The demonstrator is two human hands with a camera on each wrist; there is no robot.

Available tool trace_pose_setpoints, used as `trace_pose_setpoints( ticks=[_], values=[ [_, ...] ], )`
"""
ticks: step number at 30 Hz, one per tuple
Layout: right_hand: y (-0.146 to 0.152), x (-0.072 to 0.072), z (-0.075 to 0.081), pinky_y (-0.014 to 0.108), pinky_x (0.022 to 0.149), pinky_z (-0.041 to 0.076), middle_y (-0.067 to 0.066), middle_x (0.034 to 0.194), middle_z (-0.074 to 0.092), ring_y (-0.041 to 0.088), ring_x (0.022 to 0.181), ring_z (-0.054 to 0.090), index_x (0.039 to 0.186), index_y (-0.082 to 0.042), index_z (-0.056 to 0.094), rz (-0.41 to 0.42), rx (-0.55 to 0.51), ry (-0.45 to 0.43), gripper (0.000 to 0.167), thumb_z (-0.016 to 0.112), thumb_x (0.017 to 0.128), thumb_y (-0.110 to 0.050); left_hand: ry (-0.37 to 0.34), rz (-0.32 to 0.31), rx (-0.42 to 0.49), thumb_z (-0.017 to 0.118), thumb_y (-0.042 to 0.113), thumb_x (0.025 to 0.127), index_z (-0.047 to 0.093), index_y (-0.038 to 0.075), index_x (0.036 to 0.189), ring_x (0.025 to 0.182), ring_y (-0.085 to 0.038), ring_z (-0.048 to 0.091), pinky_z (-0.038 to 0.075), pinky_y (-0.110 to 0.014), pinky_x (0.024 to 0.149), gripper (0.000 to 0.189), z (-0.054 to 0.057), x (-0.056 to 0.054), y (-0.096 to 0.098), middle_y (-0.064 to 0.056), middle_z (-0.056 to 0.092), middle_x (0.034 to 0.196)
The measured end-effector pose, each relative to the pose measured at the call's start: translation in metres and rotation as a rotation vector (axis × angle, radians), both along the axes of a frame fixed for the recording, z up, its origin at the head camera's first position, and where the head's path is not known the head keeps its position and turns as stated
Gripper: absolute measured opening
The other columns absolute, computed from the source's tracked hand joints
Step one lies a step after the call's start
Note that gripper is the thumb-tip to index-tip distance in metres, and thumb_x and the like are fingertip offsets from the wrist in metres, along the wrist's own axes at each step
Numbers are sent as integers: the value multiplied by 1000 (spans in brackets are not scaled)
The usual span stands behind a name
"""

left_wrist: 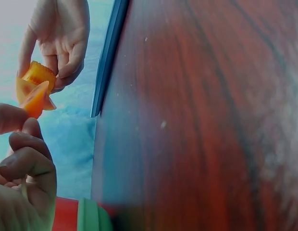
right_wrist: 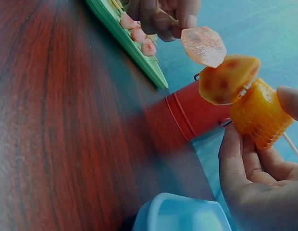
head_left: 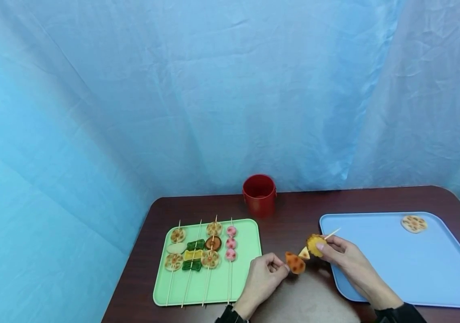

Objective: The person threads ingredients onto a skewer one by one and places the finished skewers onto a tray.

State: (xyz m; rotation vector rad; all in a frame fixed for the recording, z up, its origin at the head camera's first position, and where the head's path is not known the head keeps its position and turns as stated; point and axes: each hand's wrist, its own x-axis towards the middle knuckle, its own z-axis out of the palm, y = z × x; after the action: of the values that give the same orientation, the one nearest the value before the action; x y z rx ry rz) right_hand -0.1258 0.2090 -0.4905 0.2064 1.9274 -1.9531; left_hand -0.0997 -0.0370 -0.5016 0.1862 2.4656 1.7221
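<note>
Between my two hands, over the table, is a skewer [head_left: 333,233] with its pale tip pointing up to the right. My left hand [head_left: 264,276] pinches the stick at its lower end, just beside a spotted orange-brown slice [head_left: 295,263]. Past that slice sits another spotted yellowish slice [right_wrist: 226,79]. With thumb and fingers, my right hand [head_left: 348,262] grips a yellow corn piece [right_wrist: 259,113] nearest the tip, and the stick comes out beyond it. In the left wrist view the slices partly cover the corn.
A green tray [head_left: 247,287] on the left carries several loaded skewers, among them one with pink balls [head_left: 231,242]. At the right lies a blue tray [head_left: 399,269] with one lotus root slice [head_left: 414,224]. The red bucket [head_left: 260,197] stands at the table's back edge, before a blue curtain [head_left: 230,98].
</note>
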Motion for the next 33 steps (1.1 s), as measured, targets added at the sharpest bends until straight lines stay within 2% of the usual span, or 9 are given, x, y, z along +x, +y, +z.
trace_pose_setpoints(
  ticks=[8, 13, 16, 20, 24, 26, 29, 31, 33],
  values=[
    [5, 1, 1, 35, 94, 55, 12, 127, 62, 9, 105, 66, 142, 11, 42, 16, -12, 31, 59, 58, 107, -34, -13, 16, 74, 76, 14, 86, 71, 11, 77, 50, 0, 46, 37, -16, 51, 11, 1, 1, 2, 12, 54, 58],
    [27, -1, 6, 31, 95, 55, 18, 135, 60, 8, 109, 66, 151, 12, 35, 54, 54, 92, 66, 49, 110, -38, -15, 38, 118, 75, 13, 86, 72, 9, 78, 49, 0, 43, 34, -16, 50, 10, 0, 0, 0, 11, 51, 57],
    [50, -6, 11, 27, 92, 55, 25, 136, 58, 5, 108, 66, 150, 13, 38, 45, 173, 145, 70, 45, 111, -44, -8, 52, 114, 76, 13, 87, 73, 9, 79, 49, 0, 43, 34, -16, 50, 9, -1, -2, -1, 11, 53, 58],
    [87, -17, 14, 26, 85, 57, 31, 138, 57, -5, 98, 64, 147, 13, 43, 1, 386, 174, 78, 45, 107, -55, -18, 82, 123, 76, 13, 87, 74, 10, 80, 51, -1, 47, 36, -16, 51, 8, -2, -2, -4, 10, 60, 62],
    [127, -29, 13, 24, 73, 58, 34, 132, 61, -8, 86, 63, 142, 13, 49, -35, 581, 234, 76, 45, 107, -54, -31, 102, 133, 76, 13, 87, 73, 9, 81, 52, -2, 49, 38, -16, 52, 8, -2, -3, -5, 9, 64, 67],
    [143, -34, 10, 28, 69, 58, 35, 124, 64, 1, 84, 67, 137, 15, 52, -81, 667, 283, 68, 46, 109, -47, -37, 102, 132, 75, 14, 88, 73, 9, 82, 52, -3, 49, 38, -17, 52, 8, -2, -3, -6, 9, 64, 67],
    [159, -39, 6, 42, 71, 57, 37, 118, 64, 27, 90, 69, 134, 16, 53, -149, 770, 305, 62, 45, 110, -41, -45, 96, 127, 75, 15, 88, 73, 10, 82, 52, -3, 49, 38, -18, 52, 8, -3, -3, -6, 8, 63, 67],
    [167, -42, 5, 54, 74, 53, 39, 119, 61, 45, 97, 63, 133, 16, 52, -187, 834, 289, 61, 45, 111, -40, -48, 93, 126, 75, 15, 88, 73, 10, 82, 52, -3, 49, 38, -18, 52, 9, -3, -3, -7, 8, 63, 67],
    [174, -45, 5, 62, 76, 48, 42, 124, 54, 56, 105, 55, 134, 17, 49, -199, 888, 273, 61, 44, 111, -40, -47, 90, 128, 76, 15, 88, 73, 10, 82, 53, -3, 49, 39, -18, 52, 8, -3, -3, -7, 8, 63, 67]
  ],
)
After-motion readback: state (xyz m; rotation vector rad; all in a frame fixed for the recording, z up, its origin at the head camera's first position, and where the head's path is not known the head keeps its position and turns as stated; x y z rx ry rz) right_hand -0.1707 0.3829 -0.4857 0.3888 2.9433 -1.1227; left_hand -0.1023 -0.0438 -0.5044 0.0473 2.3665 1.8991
